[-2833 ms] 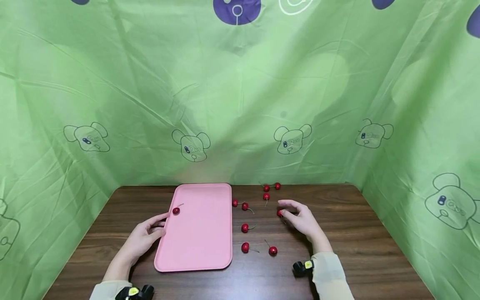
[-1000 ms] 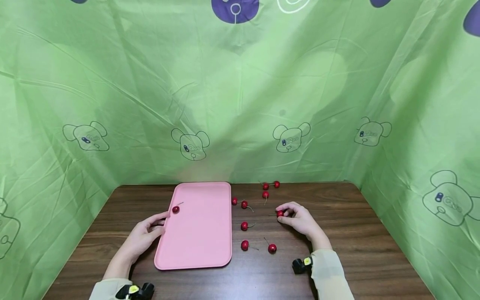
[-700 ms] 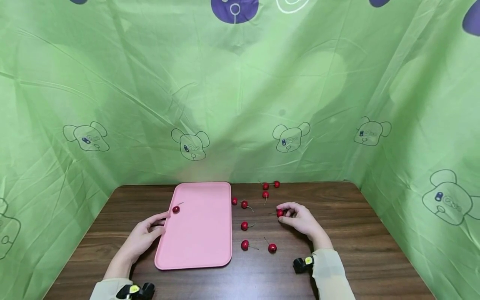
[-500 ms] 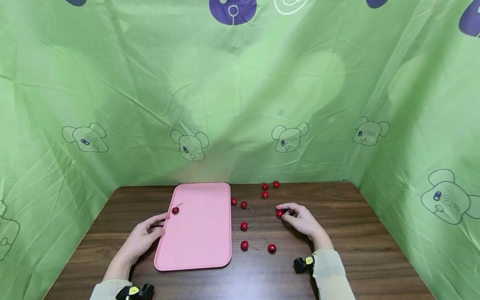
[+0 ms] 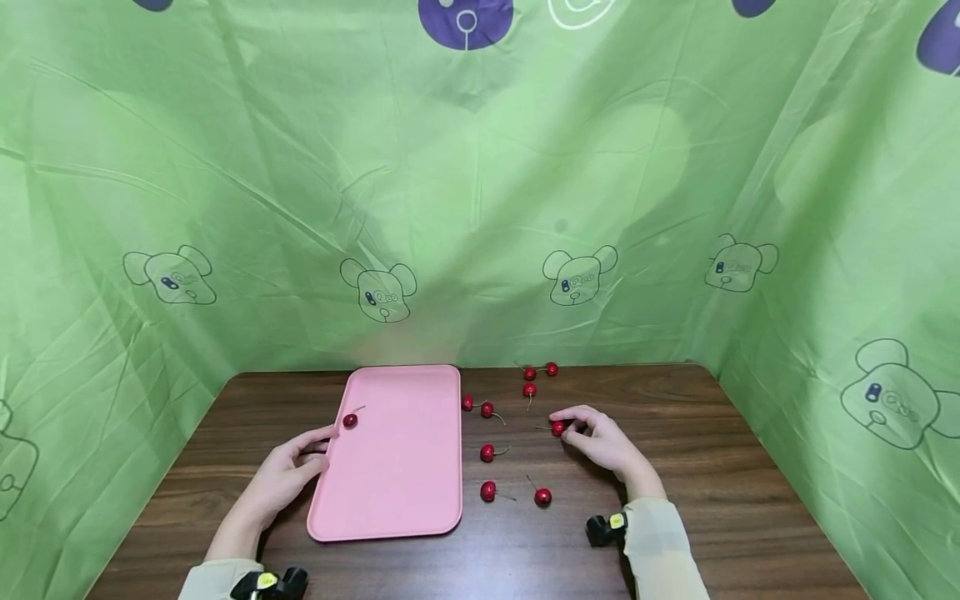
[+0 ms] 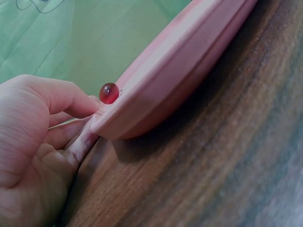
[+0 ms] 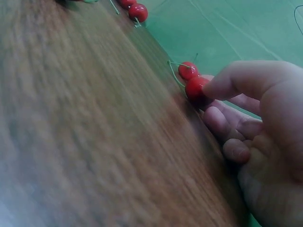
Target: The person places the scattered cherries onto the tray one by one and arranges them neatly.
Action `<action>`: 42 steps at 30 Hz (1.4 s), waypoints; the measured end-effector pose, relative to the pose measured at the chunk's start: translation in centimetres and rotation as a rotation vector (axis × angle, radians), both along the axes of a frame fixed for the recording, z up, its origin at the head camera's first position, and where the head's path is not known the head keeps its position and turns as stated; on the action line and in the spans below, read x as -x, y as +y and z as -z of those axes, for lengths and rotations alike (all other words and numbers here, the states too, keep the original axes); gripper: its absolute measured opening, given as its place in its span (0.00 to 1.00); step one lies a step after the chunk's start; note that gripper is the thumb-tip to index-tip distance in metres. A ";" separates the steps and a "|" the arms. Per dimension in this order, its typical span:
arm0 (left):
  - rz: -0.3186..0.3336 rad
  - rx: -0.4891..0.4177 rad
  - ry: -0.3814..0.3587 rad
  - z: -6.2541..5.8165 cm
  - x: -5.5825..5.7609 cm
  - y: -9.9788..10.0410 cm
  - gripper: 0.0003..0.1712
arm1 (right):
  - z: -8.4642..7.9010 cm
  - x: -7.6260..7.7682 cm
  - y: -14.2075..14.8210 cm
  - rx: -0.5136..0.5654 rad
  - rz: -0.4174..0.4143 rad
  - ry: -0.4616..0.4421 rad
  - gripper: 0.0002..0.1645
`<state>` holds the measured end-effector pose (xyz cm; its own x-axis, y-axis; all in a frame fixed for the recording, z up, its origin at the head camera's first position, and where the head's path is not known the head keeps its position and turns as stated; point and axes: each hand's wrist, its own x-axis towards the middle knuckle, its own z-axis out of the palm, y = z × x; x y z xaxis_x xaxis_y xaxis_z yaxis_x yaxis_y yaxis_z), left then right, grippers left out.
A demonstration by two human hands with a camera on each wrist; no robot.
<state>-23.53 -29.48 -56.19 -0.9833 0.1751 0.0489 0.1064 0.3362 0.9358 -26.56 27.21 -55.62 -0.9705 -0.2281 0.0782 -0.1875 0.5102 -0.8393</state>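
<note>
A pink rectangular tray (image 5: pixel 397 467) lies on the table, with one dark red cherry (image 5: pixel 350 420) near its left rim. My left hand (image 5: pixel 288 471) holds the tray's left edge; in the left wrist view the thumb (image 6: pixel 75 97) meets the rim beside that cherry (image 6: pixel 109 93), with other fingers lower down. Right of the tray, my right hand (image 5: pixel 600 442) pinches a red cherry (image 5: pixel 557 428) between thumb and fingers, its stem pointing left. In the right wrist view this cherry (image 7: pixel 197 90) sits close over the wood, in front of another cherry (image 7: pixel 188 70).
Several stemmed cherries lie between the tray and my right hand, among them a front cherry (image 5: pixel 488 491) and one cherry (image 5: pixel 542 497) to its right. A small group, including a cherry (image 5: pixel 529 390), is at the table's back edge. A green printed curtain (image 5: pixel 480 208) surrounds the table (image 5: pixel 712 467).
Since the earliest frame, the right fingers have closed round the cherry and its stem has swung from pointing toward the front to pointing left. The left hand and tray have stayed put.
</note>
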 end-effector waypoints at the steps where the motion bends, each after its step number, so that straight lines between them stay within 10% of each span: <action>1: 0.000 0.000 0.001 0.0 0.0 0.0 0.29 | 0.0 0.0 0.0 -0.002 -0.001 0.001 0.21; 42: -0.014 -0.004 -0.006 0.2 0.1 0.1 0.29 | 0.0 0.2 -0.2 0.142 0.097 -0.074 0.16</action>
<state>-23.66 -29.42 -56.36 -0.9859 0.1614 0.0440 0.0965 0.3334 0.9378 -26.79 26.97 -55.67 -0.9917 -0.1249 0.0305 -0.0782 0.3980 -0.9141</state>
